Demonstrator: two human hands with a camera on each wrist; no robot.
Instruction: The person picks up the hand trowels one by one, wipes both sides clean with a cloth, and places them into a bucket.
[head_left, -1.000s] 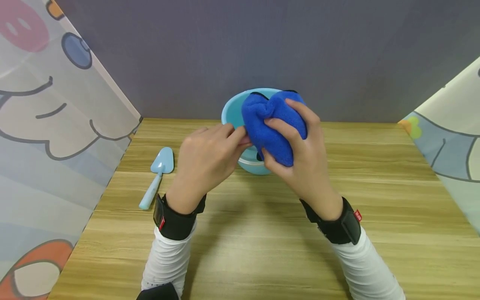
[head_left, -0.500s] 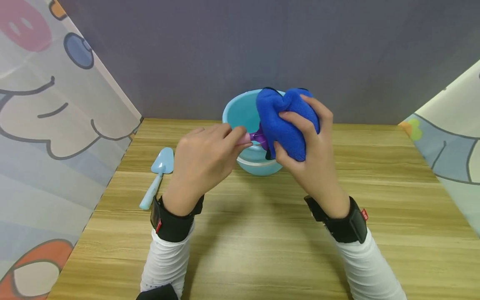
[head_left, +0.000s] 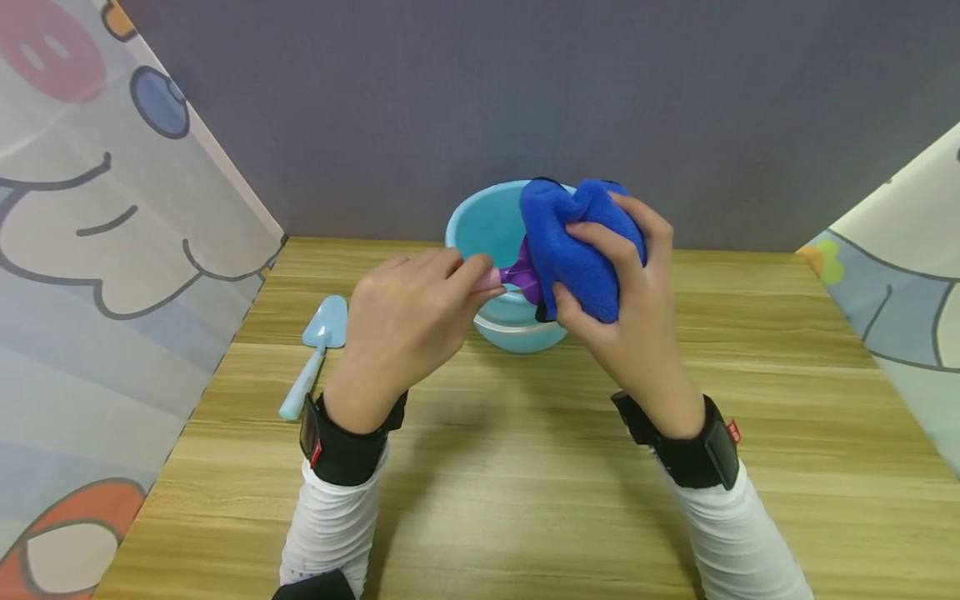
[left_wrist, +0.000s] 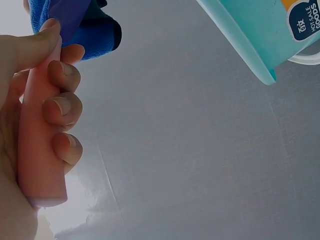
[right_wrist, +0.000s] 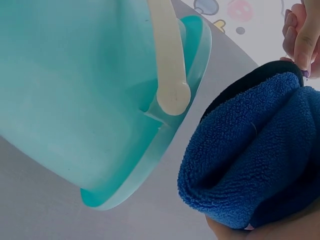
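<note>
My left hand [head_left: 412, 321] grips the pink handle [left_wrist: 42, 140] of a small tool with a purple head [head_left: 523, 273]. Much of that head is hidden by a fluffy blue cloth [head_left: 581, 250], so I cannot tell the tool's kind. My right hand [head_left: 630, 292] holds the bunched cloth, with thumb and fingers spread around it, against the purple part. Both hands are up at a light blue bucket [head_left: 486, 218], with the cloth overlapping its right side in the head view. Dark edging [right_wrist: 245, 82] trims the cloth in the right wrist view.
A light blue toy trowel [head_left: 322, 329] lies on the wooden table [head_left: 525, 500], left of my left hand. Behind the bucket rises a grey wall [head_left: 525, 92]. Cartoon-printed panels border the table on both sides. The bucket has a white handle [right_wrist: 170, 65].
My right hand and the cloth have shifted to the right, baring some of the tool's purple head and pink handle. The left hand has barely moved.
</note>
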